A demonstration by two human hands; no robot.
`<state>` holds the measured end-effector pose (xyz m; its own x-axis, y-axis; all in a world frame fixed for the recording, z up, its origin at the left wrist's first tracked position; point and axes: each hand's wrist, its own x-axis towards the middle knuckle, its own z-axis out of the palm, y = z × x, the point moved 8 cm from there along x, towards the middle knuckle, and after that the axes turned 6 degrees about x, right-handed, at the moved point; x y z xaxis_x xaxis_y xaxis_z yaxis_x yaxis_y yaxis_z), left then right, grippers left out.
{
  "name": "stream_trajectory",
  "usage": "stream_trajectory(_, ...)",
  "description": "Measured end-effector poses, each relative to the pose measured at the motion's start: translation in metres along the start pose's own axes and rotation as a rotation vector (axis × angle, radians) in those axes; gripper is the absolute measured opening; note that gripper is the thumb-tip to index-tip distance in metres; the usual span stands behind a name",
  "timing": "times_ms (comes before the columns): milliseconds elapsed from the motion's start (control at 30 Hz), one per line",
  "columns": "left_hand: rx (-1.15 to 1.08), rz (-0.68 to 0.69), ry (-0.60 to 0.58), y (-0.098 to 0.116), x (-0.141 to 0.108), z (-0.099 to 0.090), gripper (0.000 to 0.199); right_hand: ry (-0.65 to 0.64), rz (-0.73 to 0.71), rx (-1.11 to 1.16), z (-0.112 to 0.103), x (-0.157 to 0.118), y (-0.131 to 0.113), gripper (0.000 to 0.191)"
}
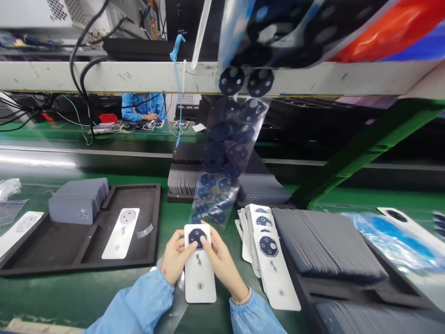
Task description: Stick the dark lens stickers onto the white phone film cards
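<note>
A white phone-shaped panel [200, 283] stands between my hands, with a dark octagonal sticker [196, 235] near its top and dark markings below. My left hand [176, 256] grips its left edge, the thumb lying on the sticker. From the right, my right hand [222, 260] holds the opposite edge, its thumb also pressed on the sticker. Right of my hands lies an overlapping pile of similar white panels [278, 278] bearing the same dark stickers. A clear film strip [239, 153] with rows of dark octagonal stickers hangs from the shelf in front of me.
At left, a black tray [120, 266] holds grey sheets [74, 204] and a white panel [121, 234]. Another tray at right carries grey sheets [327, 241]. A white shelf beam [139, 76] crosses overhead, near a green post [375, 144]. A person in blue [143, 106] sits beyond.
</note>
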<state>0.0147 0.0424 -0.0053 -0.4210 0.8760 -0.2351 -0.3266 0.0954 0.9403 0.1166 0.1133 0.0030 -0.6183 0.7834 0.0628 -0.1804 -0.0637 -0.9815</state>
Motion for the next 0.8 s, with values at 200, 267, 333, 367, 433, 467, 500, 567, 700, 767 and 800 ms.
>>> stream_trajectory(200,0.010,0.023,-0.011,-0.001,0.000,-0.001,0.042,0.055,-0.101,-0.220,0.011,-0.014,-0.003,0.084)
stream_trajectory(267,0.028,0.033,-0.019,0.000,-0.001,0.000,0.042,0.168,-0.192,-0.424,0.014,-0.025,-0.010,0.097)
stream_trajectory(333,0.049,0.046,-0.021,0.003,-0.003,0.000,0.040,0.241,-0.281,-0.647,0.020,-0.037,-0.017,0.106)
stream_trajectory(367,0.064,0.055,-0.030,0.004,-0.003,0.000,0.038,0.256,-0.318,-0.734,0.023,-0.042,-0.020,0.107)
stream_trajectory(433,0.117,0.089,-0.063,0.010,-0.003,0.001,0.034,0.269,-0.368,-0.839,0.024,-0.049,-0.025,0.102)
stream_trajectory(467,0.160,0.121,-0.071,0.014,-0.003,0.000,0.033,0.276,-0.377,-0.861,0.021,-0.052,-0.028,0.098)
stream_trajectory(500,0.206,0.167,-0.064,0.021,-0.002,-0.003,0.033,0.289,-0.380,-0.873,0.014,-0.053,-0.032,0.094)
stream_trajectory(567,0.305,0.308,0.032,0.041,-0.001,-0.019,0.033,0.359,-0.373,-0.896,-0.012,-0.055,-0.038,0.089)
stream_trajectory(700,0.624,0.580,0.523,0.095,-0.008,-0.088,0.031,0.577,-0.295,-0.960,-0.095,-0.058,-0.032,0.083)
stream_trajectory(767,0.853,0.504,0.767,0.110,-0.010,-0.129,0.034,0.606,-0.244,-0.988,-0.131,-0.058,-0.018,0.073)
stream_trajectory(800,0.992,0.385,0.852,0.113,-0.009,-0.150,0.039,0.609,-0.238,-0.999,-0.144,-0.058,-0.013,0.067)
